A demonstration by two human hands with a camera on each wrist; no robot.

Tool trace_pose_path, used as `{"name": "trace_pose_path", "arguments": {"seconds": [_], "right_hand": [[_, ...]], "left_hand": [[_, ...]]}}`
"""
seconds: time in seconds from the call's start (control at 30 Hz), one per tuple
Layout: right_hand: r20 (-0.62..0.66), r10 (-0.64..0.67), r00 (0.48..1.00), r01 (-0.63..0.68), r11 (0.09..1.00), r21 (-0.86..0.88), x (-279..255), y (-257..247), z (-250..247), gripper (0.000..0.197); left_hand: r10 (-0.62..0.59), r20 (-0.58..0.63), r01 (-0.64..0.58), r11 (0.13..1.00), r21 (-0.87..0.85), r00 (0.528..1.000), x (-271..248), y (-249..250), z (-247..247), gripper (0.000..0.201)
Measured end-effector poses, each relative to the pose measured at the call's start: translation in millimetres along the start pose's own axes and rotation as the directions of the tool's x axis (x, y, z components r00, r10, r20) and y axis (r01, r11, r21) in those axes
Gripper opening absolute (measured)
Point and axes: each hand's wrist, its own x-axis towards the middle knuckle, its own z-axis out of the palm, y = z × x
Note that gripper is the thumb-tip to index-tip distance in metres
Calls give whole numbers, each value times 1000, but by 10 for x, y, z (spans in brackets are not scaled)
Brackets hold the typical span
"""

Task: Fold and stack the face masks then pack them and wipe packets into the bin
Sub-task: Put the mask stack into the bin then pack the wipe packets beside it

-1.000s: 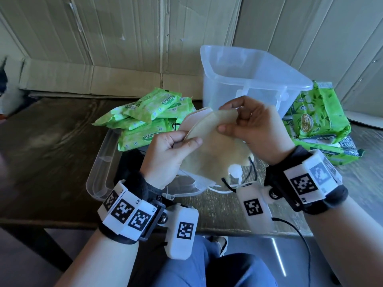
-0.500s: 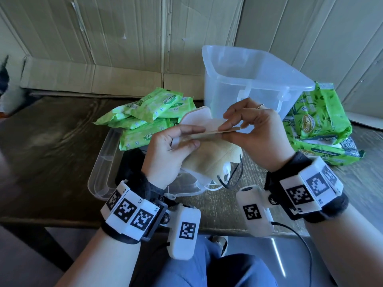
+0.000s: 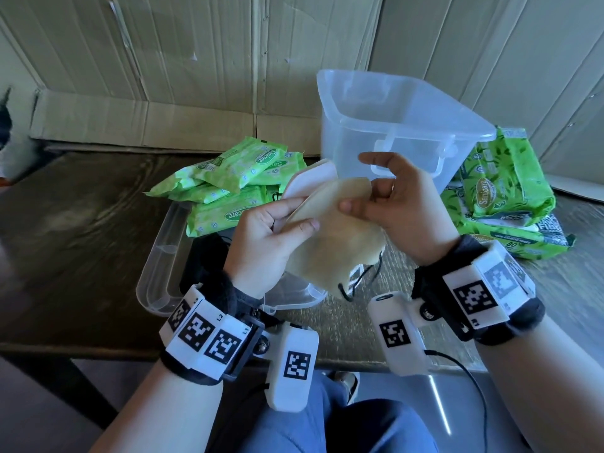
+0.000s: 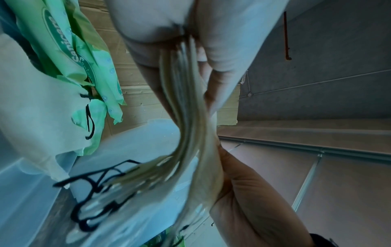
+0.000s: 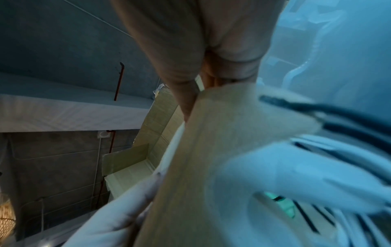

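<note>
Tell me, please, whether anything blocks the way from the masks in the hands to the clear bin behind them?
Nothing visible does. Both the left hand and right hand hold the masks just in front of the bin, whose top is open with nothing over it.

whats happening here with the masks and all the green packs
A person holds a stack of beige fabric face masks above the dark table, left hand gripping one edge, right hand pinching the top mask's corner. The clear plastic bin behind the hands looks empty. Small green wipe packets are piled on the left beside a clear lid, and larger green wipe packs lie right of the bin.
</note>
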Motion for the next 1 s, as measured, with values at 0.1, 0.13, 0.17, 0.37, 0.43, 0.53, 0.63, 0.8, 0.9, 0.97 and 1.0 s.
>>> {"name": "trace_pose_path", "arguments": {"seconds": [0.1, 0.13, 0.17, 0.37, 0.43, 0.53, 0.63, 0.8, 0.9, 0.97, 1.0], "right_hand": [[-12, 14, 1000, -15, 998, -59, 26, 49, 0, 32], [-21, 15, 1000, -17, 996, -83, 31, 72, -3, 24], [-30, 17, 999, -20, 994, -110, 29, 86, -12, 23], [-48, -33, 998, 32, 999, -29, 13, 96, -48, 30], [-14, -68, 998, 69, 997, 47, 16, 57, -38, 26], [32, -94, 995, 92, 994, 54, 56, 5, -38, 27], [49, -95, 994, 95, 995, 9, 102, -22, -7, 41], [-18, -114, 993, 111, 986, -122, 101, 23, 101, 47], [158, -51, 986, 92, 961, -262, 79, 90, 145, 62], [291, -5, 957, 59, 982, -179, 73, 142, 191, 70], [322, -1, 947, 46, 990, -133, 89, 163, 199, 72]], "left_hand": [[12, 2, -12, 1000, 21, 1000, 5, 11, 0, 33], [23, -2, -22, 999, 29, 1000, 5, 20, 1, 36], [38, -9, -38, 999, 39, 999, 4, 29, 2, 40], [83, -55, -76, 991, 111, 995, 17, 14, -11, 48], [55, -27, -53, 995, 86, 998, 9, 37, -14, 43], [24, 38, -26, 997, 72, 999, -14, 57, -18, 36], [-1, 46, -3, 996, 89, 999, -21, 46, -25, 35], [-6, 79, 2, 998, 57, 997, -17, 39, -33, 44], [62, 106, -65, 997, 33, 992, -24, 24, -55, 68], [106, 126, -114, 992, 54, 986, -33, 29, -88, 75], [112, 133, -124, 989, 84, 985, -30, 20, -121, 72]]}}
